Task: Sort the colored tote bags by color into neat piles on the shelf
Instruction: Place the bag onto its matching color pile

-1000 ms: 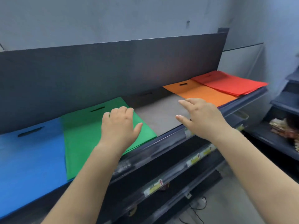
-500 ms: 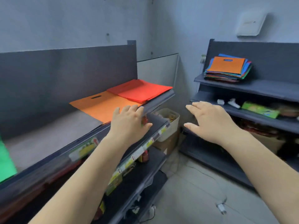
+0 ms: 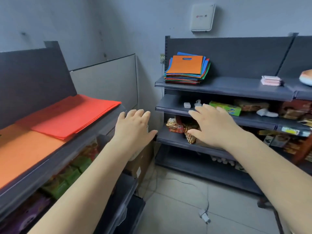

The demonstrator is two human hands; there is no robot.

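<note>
both hands (image 3: pixel 172 127) empty, apparently short of the mixed bag stack (image 3: pixel 186 70)

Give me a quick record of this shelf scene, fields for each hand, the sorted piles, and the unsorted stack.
left hand: open, holds nothing, in the air past the end of the left shelf
right hand: open, holds nothing, reaches toward the right shelf unit
sorted piles: red pile and orange pile side by side on the left shelf
unsorted stack: mixed-color bags, orange one on top, on the right unit's top shelf
</note>
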